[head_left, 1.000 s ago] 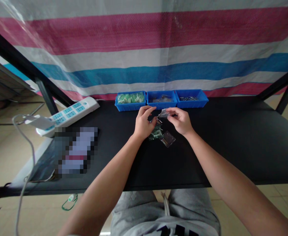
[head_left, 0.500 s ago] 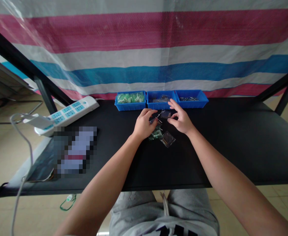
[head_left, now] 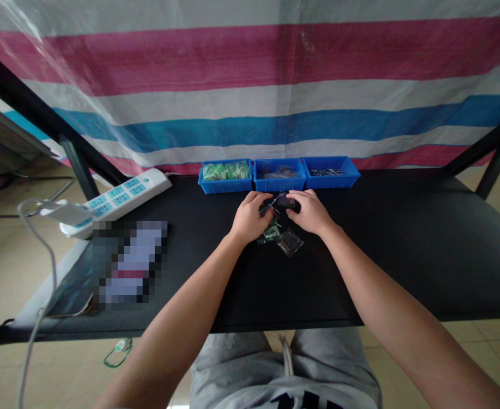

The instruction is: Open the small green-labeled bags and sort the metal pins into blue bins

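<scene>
My left hand (head_left: 252, 217) is closed, thumb and fingers together around a small clear plastic bag, mostly hidden, with thin metal pieces (head_left: 275, 201) showing beside the fingertips. Opposite it, my right hand (head_left: 308, 210) pinches the edge of another small clear bag (head_left: 283, 199) that looks dark against the table. Just below the hands lie a bag with green contents (head_left: 271, 232) and a clear bag holding thin brass-coloured pieces (head_left: 290, 242). What exactly the fingers cover is too small to make out.
Along the back stand three blue bins: one with green packets (head_left: 226, 186), one with clear bags (head_left: 279, 184), one with loose metal pieces (head_left: 332, 180). A white power strip (head_left: 117, 199) and a pixelated object (head_left: 134, 261) lie left on the black table (head_left: 424, 244).
My right hand has come down from near the middle bin's front, and its spread fingers have closed on the small clear bag. My left hand has hardly moved.
</scene>
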The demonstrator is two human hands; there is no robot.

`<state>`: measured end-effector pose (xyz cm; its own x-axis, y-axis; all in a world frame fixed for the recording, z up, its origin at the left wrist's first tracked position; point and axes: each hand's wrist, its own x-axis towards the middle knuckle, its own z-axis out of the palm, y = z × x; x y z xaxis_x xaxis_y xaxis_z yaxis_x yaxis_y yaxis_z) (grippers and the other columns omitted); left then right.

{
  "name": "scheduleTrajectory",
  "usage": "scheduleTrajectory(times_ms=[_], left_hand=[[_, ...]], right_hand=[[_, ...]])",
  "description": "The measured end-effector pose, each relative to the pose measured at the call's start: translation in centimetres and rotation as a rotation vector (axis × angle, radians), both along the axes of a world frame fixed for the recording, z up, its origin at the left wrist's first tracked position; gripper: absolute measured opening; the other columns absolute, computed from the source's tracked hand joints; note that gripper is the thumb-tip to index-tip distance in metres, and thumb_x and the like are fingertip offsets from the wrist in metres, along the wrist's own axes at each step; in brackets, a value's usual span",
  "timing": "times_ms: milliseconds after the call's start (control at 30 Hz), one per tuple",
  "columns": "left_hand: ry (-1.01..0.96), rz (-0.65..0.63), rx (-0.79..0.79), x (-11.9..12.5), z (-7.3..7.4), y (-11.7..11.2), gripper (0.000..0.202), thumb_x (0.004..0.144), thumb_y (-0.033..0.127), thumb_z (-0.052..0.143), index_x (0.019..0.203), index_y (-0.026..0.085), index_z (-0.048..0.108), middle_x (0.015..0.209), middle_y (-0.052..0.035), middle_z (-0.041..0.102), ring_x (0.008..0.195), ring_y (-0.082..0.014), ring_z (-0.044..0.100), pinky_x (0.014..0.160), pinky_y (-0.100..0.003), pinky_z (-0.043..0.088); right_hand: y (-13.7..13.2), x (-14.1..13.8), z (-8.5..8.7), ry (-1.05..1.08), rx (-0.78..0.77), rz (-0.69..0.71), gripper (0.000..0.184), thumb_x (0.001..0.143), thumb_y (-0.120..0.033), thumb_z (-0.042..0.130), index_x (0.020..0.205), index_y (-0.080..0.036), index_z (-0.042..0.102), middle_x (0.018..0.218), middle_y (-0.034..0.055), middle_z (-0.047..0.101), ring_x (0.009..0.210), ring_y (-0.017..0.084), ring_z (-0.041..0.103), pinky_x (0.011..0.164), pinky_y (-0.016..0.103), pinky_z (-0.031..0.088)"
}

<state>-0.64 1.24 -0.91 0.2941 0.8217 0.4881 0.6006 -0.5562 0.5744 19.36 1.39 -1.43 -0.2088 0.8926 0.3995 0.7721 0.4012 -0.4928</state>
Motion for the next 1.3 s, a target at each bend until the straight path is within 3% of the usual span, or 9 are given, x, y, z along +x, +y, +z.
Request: scheduleTrajectory(times_ms=[200,567,667,767,933,1133,1300], left_hand=[[0.007,-0.003,0.005,0.1,0.1,-0.1,0.031,0.080,0.019,0.059,0.111,0.018,0.065,0.106,-0.0072,0.064,0.092,-0.0178,0.064,0.086,-0.032,0.055],[0.005,-0.014,-0.034,0.0,0.1,0.0,0.032,0.080,0.020,0.059,0.111,0.017,0.065,0.106,-0.0076,0.064,0.095,-0.0187,0.064,0.087,-0.031,0.055],[-0.010,-0.021,-0.037,0.0,0.3,-0.1,0.031,0.080,0.021,0.059,0.110,0.017,0.066,0.106,-0.0078,0.064,0.093,-0.0188,0.064,0.085,-0.031,0.054],[-0.029,-0.081,-0.029,0.0,0.9,-0.4,0.031,0.080,0.027,0.062,0.109,0.016,0.066,0.099,-0.0072,0.067,0.091,-0.0192,0.064,0.085,-0.032,0.053],[-0.056,-0.128,-0.052,0.1,1.6,-0.7,0.032,0.084,0.038,0.061,0.106,0.015,0.067,0.091,-0.0064,0.068,0.084,-0.0182,0.064,0.079,-0.030,0.051],[-0.259,-0.106,-0.145,0.2,0.8,-0.5,0.025,0.083,0.034,0.064,0.101,0.017,0.070,0.085,-0.0035,0.071,0.076,-0.0149,0.065,0.071,-0.026,0.050],[-0.378,-0.080,0.015,0.2,0.6,-0.3,0.012,0.082,0.027,0.067,0.087,0.021,0.076,0.083,-0.0030,0.069,0.077,-0.0131,0.064,0.072,-0.026,0.052]], right_hand=[[-0.3,-0.2,0.2,-0.143,-0.022,-0.006,0.041,0.080,-0.030,0.062,0.118,-0.013,0.065,0.116,0.0147,0.067,0.105,0.032,0.056,0.094,0.049,0.046],[-1.4,-0.6,1.9,-0.215,-0.081,-0.030,0.021,0.089,-0.031,0.054,0.095,-0.021,0.071,0.094,0.0106,0.070,0.090,0.027,0.062,0.075,0.037,0.048],[-1.3,-0.7,1.9,0.005,0.000,-0.031,0.023,0.090,-0.030,0.051,0.091,-0.020,0.072,0.092,0.0097,0.070,0.087,0.024,0.063,0.078,0.035,0.048],[-1.0,-1.1,1.7,0.341,0.025,-0.047,0.028,0.088,-0.039,0.055,0.085,-0.018,0.073,0.086,0.0088,0.070,0.078,0.021,0.063,0.076,0.035,0.050],[-1.0,-1.7,1.3,0.795,-0.218,0.066,0.037,0.079,-0.051,0.065,0.087,-0.016,0.071,0.072,0.0032,0.068,0.064,0.015,0.058,0.062,0.029,0.047],[-1.4,-2.2,1.5,0.938,-0.395,0.102,0.038,0.070,-0.051,0.072,0.082,-0.016,0.066,0.065,0.0006,0.061,0.056,0.010,0.050,0.048,0.023,0.035],[-1.6,-2.1,2.0,0.985,-0.397,0.105,0.043,0.066,-0.049,0.074,0.094,-0.017,0.066,0.072,-0.0006,0.060,0.057,0.009,0.049,0.045,0.021,0.032]])
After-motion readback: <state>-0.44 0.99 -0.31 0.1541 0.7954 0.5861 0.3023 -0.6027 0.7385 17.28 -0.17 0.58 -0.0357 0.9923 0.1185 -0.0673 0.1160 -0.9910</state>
